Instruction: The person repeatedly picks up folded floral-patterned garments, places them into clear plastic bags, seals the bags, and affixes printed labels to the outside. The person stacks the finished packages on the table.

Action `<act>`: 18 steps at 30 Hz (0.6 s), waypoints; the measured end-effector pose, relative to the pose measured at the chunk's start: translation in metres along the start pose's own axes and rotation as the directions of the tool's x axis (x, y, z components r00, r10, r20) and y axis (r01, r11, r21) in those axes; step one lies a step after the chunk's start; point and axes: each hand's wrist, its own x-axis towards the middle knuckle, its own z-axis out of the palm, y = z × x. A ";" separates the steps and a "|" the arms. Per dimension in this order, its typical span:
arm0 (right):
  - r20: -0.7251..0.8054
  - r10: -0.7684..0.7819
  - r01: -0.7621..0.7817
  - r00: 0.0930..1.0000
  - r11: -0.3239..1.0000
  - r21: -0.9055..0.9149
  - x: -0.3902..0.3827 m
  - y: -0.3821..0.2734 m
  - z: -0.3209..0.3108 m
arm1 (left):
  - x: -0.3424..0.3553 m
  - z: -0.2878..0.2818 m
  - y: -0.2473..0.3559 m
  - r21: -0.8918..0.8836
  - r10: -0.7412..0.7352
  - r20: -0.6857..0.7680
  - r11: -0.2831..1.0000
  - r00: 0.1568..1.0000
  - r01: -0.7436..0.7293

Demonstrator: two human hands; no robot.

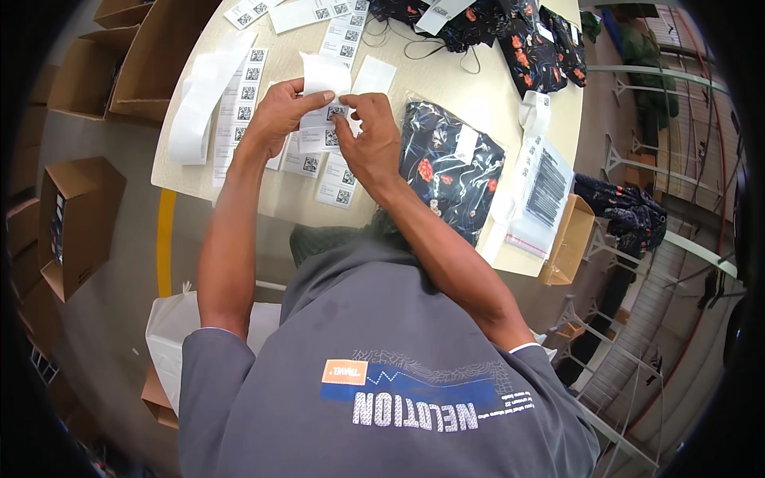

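Note:
My left hand (279,115) grips a strip of white QR-code labels (323,73), its thumb lying across the paper. The fingers of my right hand (368,135) are curled at the right side of that strip, thumb and index at a printed label. More label strips (249,76) lie on the cream tabletop (193,107) to the left and under my hands. Right of my right hand lies a folded dark floral garment (446,191) with a white tag (467,143). A printed clear plastic bag (538,195) and a narrow paper strip lie beyond it.
More floral garments (530,48) are piled at the table's far right. Cardboard boxes (80,223) stand at the left, and a small carton (566,239) sits by the table's right edge. Metal racks (689,247) with draped garments run along the right. White bundles (167,334) are below, left of me.

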 end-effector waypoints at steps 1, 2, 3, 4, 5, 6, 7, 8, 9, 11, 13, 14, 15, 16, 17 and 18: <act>-0.002 -0.007 0.007 1.000 1.000 -0.025 -0.001 0.001 0.001 | -0.001 0.002 0.001 0.013 -0.026 -0.030 1.000 0.999 0.026; -0.003 -0.015 0.015 1.000 0.999 -0.050 -0.001 0.001 0.001 | -0.002 0.005 0.003 0.024 -0.050 -0.060 0.998 0.997 0.052; 0.001 0.006 -0.006 1.000 0.999 -0.036 -0.002 0.001 0.000 | -0.005 0.013 0.004 -0.004 -0.015 -0.107 1.000 0.994 0.015; -0.012 -0.011 0.010 1.000 0.999 -0.051 -0.003 0.001 0.000 | -0.003 0.011 0.001 0.028 -0.025 -0.119 0.999 0.993 0.029; -0.024 -0.028 0.026 0.999 0.998 -0.065 -0.003 0.003 0.001 | 0.001 0.008 -0.005 0.061 -0.034 -0.131 0.997 0.991 0.042; -0.035 -0.046 0.043 0.998 0.996 -0.080 -0.003 0.004 0.001 | 0.004 0.006 -0.008 0.092 -0.043 -0.145 0.994 0.989 0.056; -0.043 -0.053 0.049 0.998 0.995 -0.092 -0.004 0.004 0.002 | 0.004 0.008 -0.007 0.084 -0.052 -0.157 0.994 0.986 0.066; -0.051 -0.061 0.056 0.997 0.993 -0.105 -0.004 0.004 0.001 | 0.004 0.011 -0.006 0.075 -0.062 -0.169 0.994 0.984 0.076; -0.058 -0.070 0.062 0.996 0.991 -0.117 -0.005 0.004 0.001 | 0.004 0.013 -0.004 0.066 -0.072 -0.181 0.994 0.981 0.085; -0.090 -0.123 0.111 0.988 0.985 -0.135 -0.006 0.006 0.002 | 0.007 0.012 -0.003 0.083 -0.102 -0.185 0.989 0.978 0.119; -0.121 -0.176 0.156 0.977 0.974 -0.162 -0.007 0.007 0.002 | 0.004 0.015 0.003 0.085 -0.120 -0.189 0.987 0.975 0.138; -0.136 -0.202 0.177 0.970 0.968 -0.179 -0.007 0.007 0.002 | 0.000 0.021 0.009 0.079 -0.123 -0.190 0.987 0.974 0.140; -0.152 -0.228 0.196 0.962 0.960 -0.198 -0.008 0.007 0.002 | -0.002 0.024 0.013 0.073 -0.126 -0.191 0.987 0.973 0.143; -0.159 -0.255 0.220 0.954 0.953 -0.207 -0.008 0.007 0.001 | -0.002 0.023 0.013 0.087 -0.126 -0.188 0.986 0.974 0.144; -0.168 -0.281 0.242 0.945 0.945 -0.218 -0.007 0.007 0.000 | 0.000 0.022 0.014 0.101 -0.125 -0.183 0.984 0.975 0.145; -0.177 -0.306 0.264 0.935 0.937 -0.229 -0.006 0.008 0.000 | 0.001 0.021 0.014 0.115 -0.124 -0.178 0.983 0.976 0.146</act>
